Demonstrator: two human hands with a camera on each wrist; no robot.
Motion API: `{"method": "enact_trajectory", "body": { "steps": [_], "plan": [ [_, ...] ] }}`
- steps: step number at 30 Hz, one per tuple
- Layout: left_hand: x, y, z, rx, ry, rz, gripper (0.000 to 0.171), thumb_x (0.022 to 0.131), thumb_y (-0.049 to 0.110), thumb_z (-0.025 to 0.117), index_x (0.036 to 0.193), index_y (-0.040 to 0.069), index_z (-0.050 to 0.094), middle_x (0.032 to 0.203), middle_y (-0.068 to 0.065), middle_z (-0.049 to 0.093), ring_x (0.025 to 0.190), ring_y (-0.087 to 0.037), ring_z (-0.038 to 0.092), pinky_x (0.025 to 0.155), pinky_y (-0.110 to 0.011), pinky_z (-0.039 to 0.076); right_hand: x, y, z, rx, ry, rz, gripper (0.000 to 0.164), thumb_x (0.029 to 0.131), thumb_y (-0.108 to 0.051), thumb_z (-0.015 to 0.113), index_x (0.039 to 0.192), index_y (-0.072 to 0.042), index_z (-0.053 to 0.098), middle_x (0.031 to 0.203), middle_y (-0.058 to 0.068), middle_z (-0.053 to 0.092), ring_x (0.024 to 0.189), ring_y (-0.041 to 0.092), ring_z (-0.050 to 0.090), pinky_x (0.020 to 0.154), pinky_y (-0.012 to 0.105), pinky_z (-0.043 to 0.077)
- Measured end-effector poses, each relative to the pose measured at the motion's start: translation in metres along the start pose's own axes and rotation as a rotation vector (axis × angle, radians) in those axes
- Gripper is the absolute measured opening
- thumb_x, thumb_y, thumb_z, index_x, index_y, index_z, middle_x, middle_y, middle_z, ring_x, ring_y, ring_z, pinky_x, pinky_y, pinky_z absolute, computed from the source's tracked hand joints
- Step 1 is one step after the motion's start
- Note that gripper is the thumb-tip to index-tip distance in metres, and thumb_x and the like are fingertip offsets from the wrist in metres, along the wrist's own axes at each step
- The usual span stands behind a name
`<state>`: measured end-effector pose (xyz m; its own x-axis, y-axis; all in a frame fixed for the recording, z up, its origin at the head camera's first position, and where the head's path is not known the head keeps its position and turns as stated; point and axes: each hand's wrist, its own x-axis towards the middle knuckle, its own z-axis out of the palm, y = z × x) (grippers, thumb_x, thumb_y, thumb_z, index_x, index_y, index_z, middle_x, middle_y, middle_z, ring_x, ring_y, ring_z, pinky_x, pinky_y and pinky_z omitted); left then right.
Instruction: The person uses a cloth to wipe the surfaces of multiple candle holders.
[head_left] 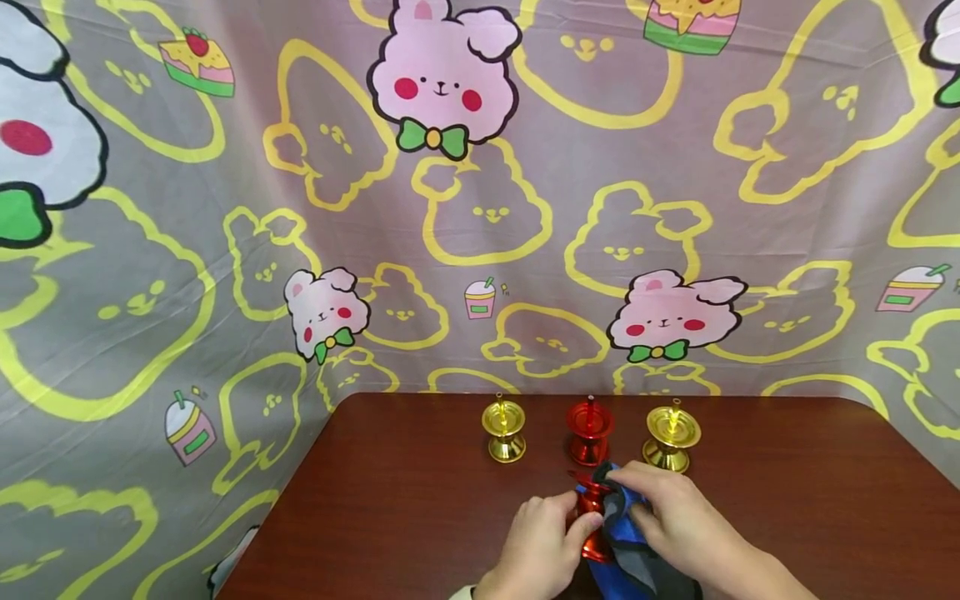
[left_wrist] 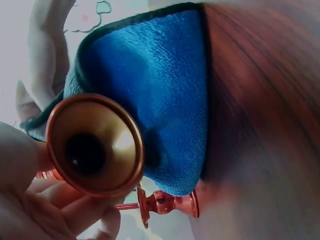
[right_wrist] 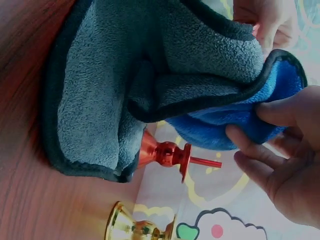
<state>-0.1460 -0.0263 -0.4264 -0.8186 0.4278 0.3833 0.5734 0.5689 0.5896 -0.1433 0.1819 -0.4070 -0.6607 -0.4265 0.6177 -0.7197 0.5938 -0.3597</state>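
A rabbit-print curtain [head_left: 487, 242] hangs beyond the grip, behind a dark, wood-grained table [head_left: 375, 492]. Nearer, a plush cloth [right_wrist: 90, 95] droops from the right hand [head_left: 690, 517], pinched between thumb and fingers; the right wrist view lays out its grey, black-bound face, the left wrist view its blue one. The left hand [head_left: 536, 542] grips a metallic red stand [left_wrist: 117, 145] just beside the bunched cloth. Only the left wrist view reveals that stand's round, hollow, coppery underside, dark at the centre. Past the grip stand three glossy, flared holders: right gold holder [head_left: 672, 429], upright red holder [head_left: 588, 433], left gold holder [head_left: 506, 432].
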Motion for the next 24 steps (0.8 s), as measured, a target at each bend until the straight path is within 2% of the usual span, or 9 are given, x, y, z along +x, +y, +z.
{"method": "enact_trajectory", "body": {
  "steps": [5,7,9,11,14,17,20,22,24],
  "plan": [
    [0.001,0.002,0.007,0.418,0.089,0.153,0.017,0.089,0.026,0.076,0.084,0.013,0.066,0.06,0.004,0.062,0.052,-0.014,0.057,0.052,-0.026,0.042,0.003,-0.009,0.004,-0.106,-0.03,0.072,0.042,0.07,0.012,0.07,0.101,-0.016,0.072,0.087,-0.019,0.056,0.07,-0.002,0.046,0.059,0.02,0.041],
    [0.001,0.002,0.009,0.528,0.113,0.192,0.019,0.086,0.024,0.079,0.092,0.008,0.07,0.063,0.0,0.067,0.052,-0.016,0.058,0.057,-0.027,0.044,0.003,-0.012,0.005,-0.139,-0.029,0.091,0.039,0.071,0.011,0.07,0.099,-0.017,0.072,0.086,-0.019,0.055,0.069,-0.003,0.045,0.058,0.021,0.04],
    [0.002,0.002,0.01,0.577,0.137,0.217,0.023,0.083,0.025,0.081,0.094,0.007,0.072,0.064,0.0,0.069,0.052,-0.016,0.059,0.059,-0.027,0.044,0.003,-0.013,0.006,-0.146,-0.02,0.107,0.038,0.072,0.01,0.071,0.098,-0.018,0.072,0.085,-0.02,0.055,0.069,-0.002,0.045,0.058,0.02,0.04],
    [0.002,-0.001,0.01,0.53,0.156,0.215,0.021,0.082,0.026,0.083,0.09,0.01,0.071,0.063,0.003,0.067,0.052,-0.014,0.058,0.059,-0.026,0.043,0.002,-0.012,0.006,-0.116,-0.014,0.125,0.039,0.073,0.01,0.073,0.099,-0.02,0.073,0.086,-0.021,0.055,0.069,-0.002,0.045,0.059,0.02,0.04],
    [0.003,-0.007,0.006,0.285,0.138,0.151,0.019,0.085,0.032,0.081,0.083,0.017,0.068,0.066,0.011,0.067,0.056,-0.005,0.057,0.057,-0.02,0.041,-0.001,-0.006,0.004,-0.02,0.019,0.13,0.045,0.073,0.012,0.075,0.105,-0.021,0.073,0.088,-0.021,0.059,0.07,-0.002,0.048,0.059,0.019,0.042],
    [0.003,-0.013,0.002,-0.147,0.052,0.021,0.018,0.09,0.032,0.077,0.092,0.016,0.07,0.076,0.011,0.07,0.064,0.003,0.058,0.06,-0.015,0.045,-0.004,0.004,0.001,0.141,0.051,0.127,0.045,0.078,0.012,0.076,0.11,-0.019,0.073,0.094,-0.015,0.067,0.077,0.002,0.058,0.066,0.019,0.05],
    [0.003,-0.016,0.001,-0.572,-0.042,-0.097,0.02,0.095,0.024,0.071,0.106,0.006,0.07,0.088,0.0,0.074,0.073,0.002,0.063,0.067,-0.018,0.051,-0.008,0.014,-0.003,0.345,0.039,0.182,0.035,0.087,0.005,0.073,0.115,-0.016,0.072,0.106,-0.005,0.072,0.094,0.009,0.065,0.08,0.023,0.053],
    [0.002,-0.017,0.003,-0.745,-0.102,-0.127,0.02,0.098,0.017,0.067,0.108,0.0,0.069,0.093,-0.009,0.074,0.077,-0.001,0.064,0.071,-0.02,0.053,-0.011,0.019,-0.005,0.469,0.009,0.238,0.028,0.092,-0.002,0.07,0.118,-0.013,0.071,0.111,0.0,0.072,0.101,0.013,0.066,0.083,0.025,0.053],
    [0.001,-0.017,0.005,-0.847,-0.159,-0.148,0.021,0.1,0.013,0.063,0.11,-0.005,0.068,0.098,-0.015,0.072,0.08,-0.003,0.065,0.075,-0.02,0.053,-0.013,0.022,-0.007,0.544,-0.014,0.282,0.026,0.095,-0.004,0.067,0.12,-0.009,0.069,0.114,0.003,0.071,0.103,0.013,0.065,0.084,0.026,0.053]
  ]
}}
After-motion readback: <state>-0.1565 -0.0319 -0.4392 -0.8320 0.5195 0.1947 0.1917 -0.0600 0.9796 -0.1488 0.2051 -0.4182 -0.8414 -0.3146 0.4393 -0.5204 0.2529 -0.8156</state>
